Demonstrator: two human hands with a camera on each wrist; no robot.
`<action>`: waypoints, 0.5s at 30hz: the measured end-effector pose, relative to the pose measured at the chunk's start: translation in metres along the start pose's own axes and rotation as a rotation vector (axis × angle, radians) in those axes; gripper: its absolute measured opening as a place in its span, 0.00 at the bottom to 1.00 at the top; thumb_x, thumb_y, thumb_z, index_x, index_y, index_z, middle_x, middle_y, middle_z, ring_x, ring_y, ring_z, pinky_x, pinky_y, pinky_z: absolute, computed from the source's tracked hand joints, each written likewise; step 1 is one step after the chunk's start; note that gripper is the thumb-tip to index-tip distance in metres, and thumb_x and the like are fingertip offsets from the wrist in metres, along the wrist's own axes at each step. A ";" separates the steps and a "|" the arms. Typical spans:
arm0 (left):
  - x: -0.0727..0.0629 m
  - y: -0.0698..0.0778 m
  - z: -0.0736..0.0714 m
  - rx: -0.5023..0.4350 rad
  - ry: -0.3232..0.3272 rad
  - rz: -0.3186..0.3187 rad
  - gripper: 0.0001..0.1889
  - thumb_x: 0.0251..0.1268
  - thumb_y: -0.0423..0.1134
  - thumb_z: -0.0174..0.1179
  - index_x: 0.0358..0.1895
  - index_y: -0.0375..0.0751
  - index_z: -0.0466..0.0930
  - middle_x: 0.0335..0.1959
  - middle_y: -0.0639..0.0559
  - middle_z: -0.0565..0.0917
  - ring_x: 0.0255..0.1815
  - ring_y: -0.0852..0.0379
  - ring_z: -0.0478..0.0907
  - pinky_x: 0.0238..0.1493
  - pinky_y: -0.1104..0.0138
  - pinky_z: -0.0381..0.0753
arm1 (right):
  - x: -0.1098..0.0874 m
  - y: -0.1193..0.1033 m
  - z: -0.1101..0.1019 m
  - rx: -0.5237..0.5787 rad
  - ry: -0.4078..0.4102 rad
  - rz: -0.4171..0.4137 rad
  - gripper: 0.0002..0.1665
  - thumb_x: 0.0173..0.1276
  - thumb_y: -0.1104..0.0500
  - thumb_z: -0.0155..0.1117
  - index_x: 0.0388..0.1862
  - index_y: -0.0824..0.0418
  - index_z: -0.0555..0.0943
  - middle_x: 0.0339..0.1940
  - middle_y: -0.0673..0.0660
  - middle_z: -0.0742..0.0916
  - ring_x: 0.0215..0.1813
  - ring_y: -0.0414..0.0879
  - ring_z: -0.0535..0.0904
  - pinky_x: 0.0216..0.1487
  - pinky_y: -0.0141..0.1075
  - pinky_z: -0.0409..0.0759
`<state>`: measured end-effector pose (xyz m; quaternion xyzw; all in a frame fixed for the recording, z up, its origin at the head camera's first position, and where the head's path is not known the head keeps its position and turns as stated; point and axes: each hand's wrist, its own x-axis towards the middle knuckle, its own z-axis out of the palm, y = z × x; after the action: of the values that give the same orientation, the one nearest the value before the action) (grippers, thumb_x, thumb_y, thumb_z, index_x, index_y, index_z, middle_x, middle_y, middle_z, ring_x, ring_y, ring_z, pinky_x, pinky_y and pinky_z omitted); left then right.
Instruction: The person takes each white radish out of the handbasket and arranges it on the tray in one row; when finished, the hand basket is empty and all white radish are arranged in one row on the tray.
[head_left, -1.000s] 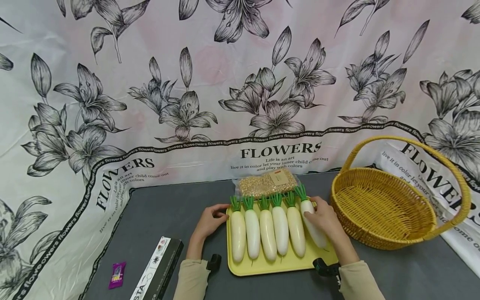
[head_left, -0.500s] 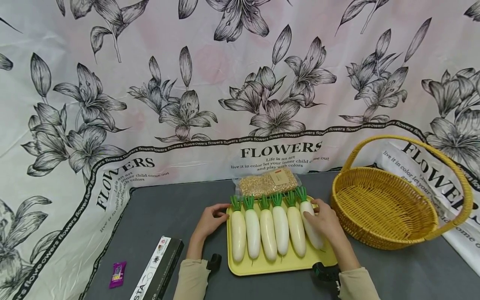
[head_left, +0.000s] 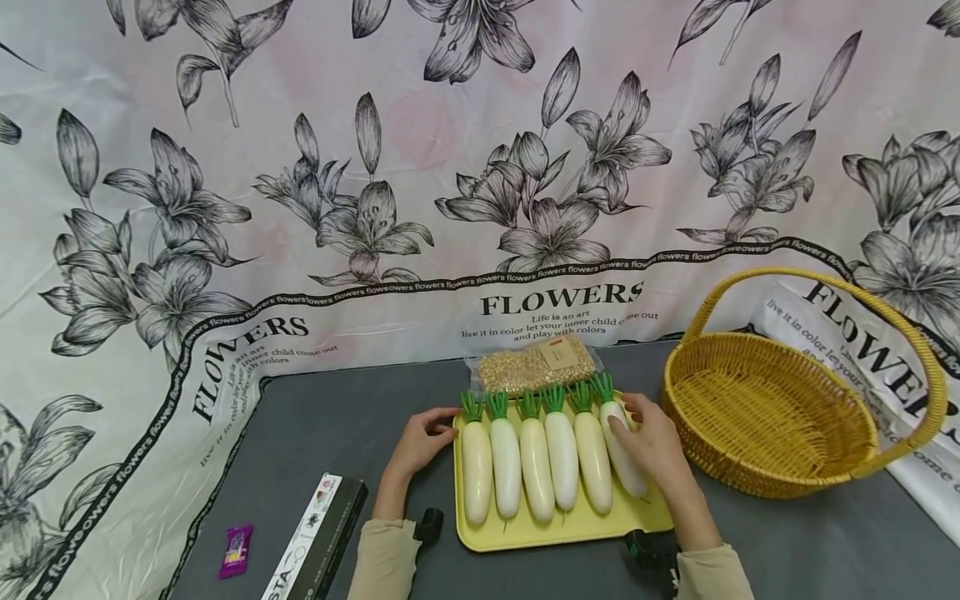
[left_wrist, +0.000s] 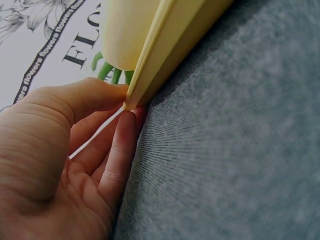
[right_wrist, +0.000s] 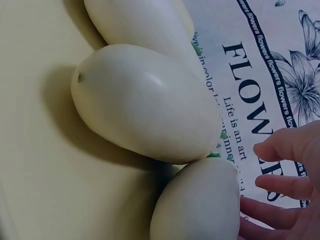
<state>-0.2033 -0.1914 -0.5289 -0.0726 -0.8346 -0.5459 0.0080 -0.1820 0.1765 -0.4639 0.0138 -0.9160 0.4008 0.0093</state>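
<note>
A yellow tray (head_left: 555, 540) holds a row of several white radishes with green tops, two of which are the leftmost radish (head_left: 477, 475) and the slanted rightmost radish (head_left: 621, 446). My left hand (head_left: 417, 446) pinches the tray's left rim, the thumb above and fingers below, as the left wrist view shows on the tray edge (left_wrist: 150, 65). Beside the rightmost radish is my right hand (head_left: 654, 437). In the right wrist view, the right hand's spread fingers (right_wrist: 280, 186) hold nothing, and the thumb stands apart from the nearby radish (right_wrist: 200, 200).
To the right stands a yellow wicker basket (head_left: 765, 417) with a tall handle. A clear bag of beige grains (head_left: 525, 367) lies behind the tray. At the left are a long black-and-white box (head_left: 315, 533) and a purple packet (head_left: 236, 550). Floral cloth (head_left: 420, 225) hangs behind.
The rightmost radish's lower end has shifted slightly left on the tray. My right thumb has eased away from it. The left hand stays at the tray's rim.
</note>
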 end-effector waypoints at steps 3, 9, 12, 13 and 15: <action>-0.001 0.002 -0.001 0.005 0.005 0.012 0.16 0.64 0.30 0.64 0.56 0.35 0.83 0.47 0.40 0.85 0.37 0.52 0.83 0.39 0.65 0.79 | 0.000 -0.002 0.002 -0.004 0.029 -0.040 0.29 0.74 0.56 0.58 0.68 0.70 0.69 0.62 0.74 0.75 0.63 0.70 0.71 0.58 0.61 0.70; -0.001 0.011 -0.002 0.089 0.024 0.021 0.15 0.67 0.30 0.61 0.56 0.36 0.83 0.50 0.41 0.84 0.41 0.50 0.83 0.41 0.60 0.80 | -0.001 -0.004 0.003 -0.023 0.100 -0.137 0.28 0.75 0.55 0.58 0.67 0.70 0.71 0.60 0.73 0.76 0.62 0.69 0.72 0.57 0.61 0.71; 0.000 0.017 -0.004 0.138 0.053 0.050 0.15 0.69 0.31 0.59 0.57 0.36 0.82 0.53 0.41 0.83 0.46 0.46 0.83 0.47 0.55 0.80 | -0.001 -0.004 0.002 -0.021 0.124 -0.162 0.29 0.75 0.54 0.58 0.68 0.69 0.71 0.60 0.71 0.76 0.62 0.68 0.72 0.56 0.61 0.71; 0.000 0.020 -0.004 0.150 0.064 0.065 0.16 0.70 0.31 0.59 0.58 0.35 0.81 0.54 0.40 0.83 0.47 0.45 0.83 0.48 0.53 0.80 | -0.002 -0.004 0.002 -0.021 0.128 -0.166 0.29 0.75 0.54 0.58 0.68 0.69 0.71 0.60 0.71 0.76 0.61 0.68 0.72 0.56 0.61 0.71; 0.002 0.023 -0.005 0.174 0.084 0.094 0.17 0.71 0.32 0.58 0.61 0.35 0.79 0.55 0.40 0.83 0.49 0.43 0.82 0.50 0.51 0.79 | -0.003 -0.005 0.000 -0.018 0.135 -0.166 0.29 0.75 0.53 0.58 0.68 0.68 0.71 0.60 0.71 0.76 0.62 0.67 0.71 0.55 0.62 0.70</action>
<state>-0.2026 -0.1865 -0.5056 -0.0880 -0.8736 -0.4728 0.0747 -0.1786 0.1729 -0.4602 0.0627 -0.9125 0.3904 0.1043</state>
